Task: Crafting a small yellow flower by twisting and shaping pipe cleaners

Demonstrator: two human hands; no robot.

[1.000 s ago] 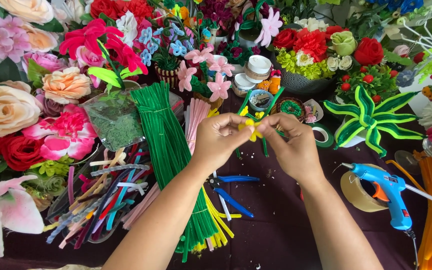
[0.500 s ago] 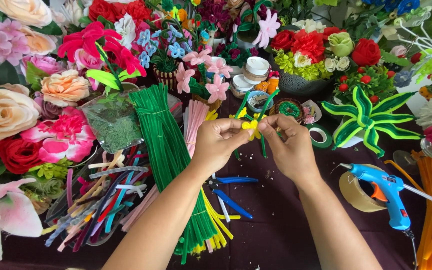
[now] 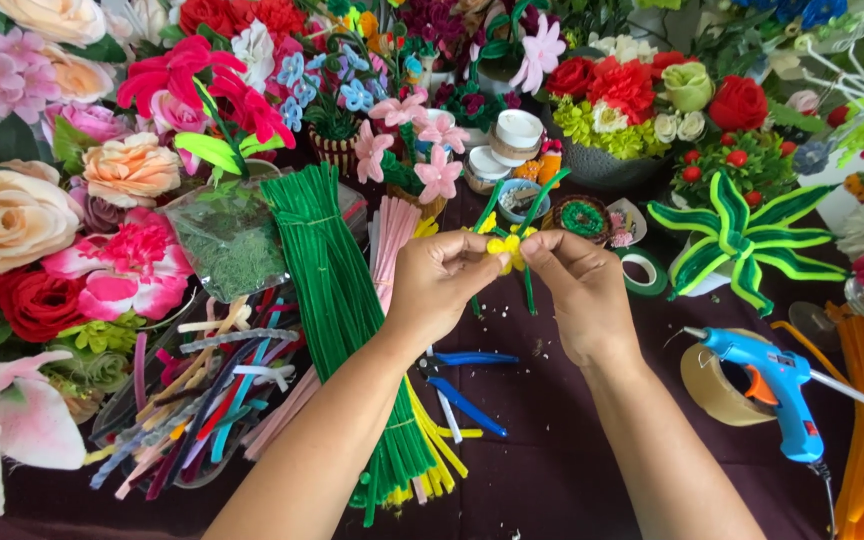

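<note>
Yellow pipe-cleaner flower (image 3: 504, 247) on green stems, pinched between closed fingers of left hand (image 3: 439, 285) and right hand (image 3: 580, 292).

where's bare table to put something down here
Bare dark cloth lies between the forearms, from the blue pliers toward the tape roll and glue gun. The left side is packed with green stems, cut scraps and flowers.

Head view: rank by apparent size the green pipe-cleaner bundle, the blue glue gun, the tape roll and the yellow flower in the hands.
1. green pipe-cleaner bundle, clearly largest.
2. blue glue gun.
3. tape roll, partly hidden by the gun, so its rank against the gun is unsure.
4. yellow flower, smallest, pinched between left hand and right hand.
</note>
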